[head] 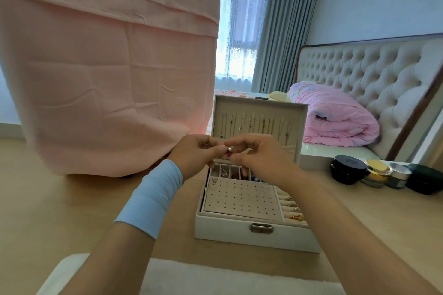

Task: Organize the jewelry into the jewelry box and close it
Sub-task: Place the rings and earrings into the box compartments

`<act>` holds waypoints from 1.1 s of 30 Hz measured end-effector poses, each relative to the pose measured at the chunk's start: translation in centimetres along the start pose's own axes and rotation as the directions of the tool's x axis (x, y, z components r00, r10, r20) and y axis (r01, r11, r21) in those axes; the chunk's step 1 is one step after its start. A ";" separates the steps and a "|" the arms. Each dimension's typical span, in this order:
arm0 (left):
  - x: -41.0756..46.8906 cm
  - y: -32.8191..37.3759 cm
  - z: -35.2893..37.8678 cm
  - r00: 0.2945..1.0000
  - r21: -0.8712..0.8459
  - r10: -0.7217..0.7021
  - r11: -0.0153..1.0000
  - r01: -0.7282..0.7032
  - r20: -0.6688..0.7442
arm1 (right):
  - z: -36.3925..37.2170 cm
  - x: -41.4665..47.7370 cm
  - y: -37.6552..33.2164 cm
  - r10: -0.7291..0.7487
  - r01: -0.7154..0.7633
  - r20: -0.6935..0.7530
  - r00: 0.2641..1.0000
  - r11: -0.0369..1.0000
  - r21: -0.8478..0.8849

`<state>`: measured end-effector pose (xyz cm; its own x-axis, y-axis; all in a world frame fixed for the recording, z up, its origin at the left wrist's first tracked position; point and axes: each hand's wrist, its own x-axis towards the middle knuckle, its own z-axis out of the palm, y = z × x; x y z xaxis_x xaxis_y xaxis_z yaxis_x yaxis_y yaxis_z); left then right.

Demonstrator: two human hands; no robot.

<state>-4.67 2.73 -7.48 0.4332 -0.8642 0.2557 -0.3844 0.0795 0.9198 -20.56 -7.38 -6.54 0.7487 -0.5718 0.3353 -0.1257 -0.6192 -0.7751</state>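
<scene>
- Jewelry box (239,235) sits mid-table on the pale wooden table (48,199), white outside, its lid (260,107) standing upright at the back, the metal clasp (261,228) facing the person.
- Far left, a big pink cloth (107,67) hangs down and its lower edge reaches the tabletop.
- Now the left hand (196,154), with a light blue wristband (153,196) on the forearm, is raised above the back of the box, fingers curled, thumb and forefinger pinching a small jewelry piece (229,149).
- That piece looks pale and round; too small to tell more.
- Right beside it, the right hand (259,153) meets the left, its fingertips also pinching the same piece, the other fingers curled in.
- Behind the hands, necklaces (251,124) hang in a row inside the lid.
- Below the hands, a perforated panel (242,199) fills most of the tray, with one small item pinned at its far left corner.
- Along the tray's right side, rings (293,208) sit in padded slots.
- Further right, a rolled pink quilt (335,117) lies on the bed against a tufted headboard (371,74).
- Far right on the table stand a black jar (347,171), a yellow-lidded jar (377,172) and a dark green container (424,178), side by side.
</scene>
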 end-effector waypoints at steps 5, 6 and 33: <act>-0.2 0.4 0.9 0.998 -0.004 -0.031 1.000 0.031 0.052 | -0.6 -0.9 0.8 -0.055 0.048 -0.098 0.994 0.997 -0.066; -0.2 0.5 0.9 0.998 0.006 -0.032 0.999 0.032 0.060 | -0.6 -1.1 1.0 -0.059 0.051 -0.101 0.993 0.995 -0.080; -3.5 -0.8 -0.4 0.970 0.006 -0.154 0.988 0.156 0.186 | 1.8 -2.2 0.7 -0.221 0.222 0.027 0.975 0.961 -0.164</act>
<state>-5.58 5.88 -8.97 0.3283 -0.9432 0.0513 -0.3167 -0.0588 0.9467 -21.13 -5.58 -8.85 0.7756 -0.4061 0.4832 -0.0611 -0.8103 -0.5829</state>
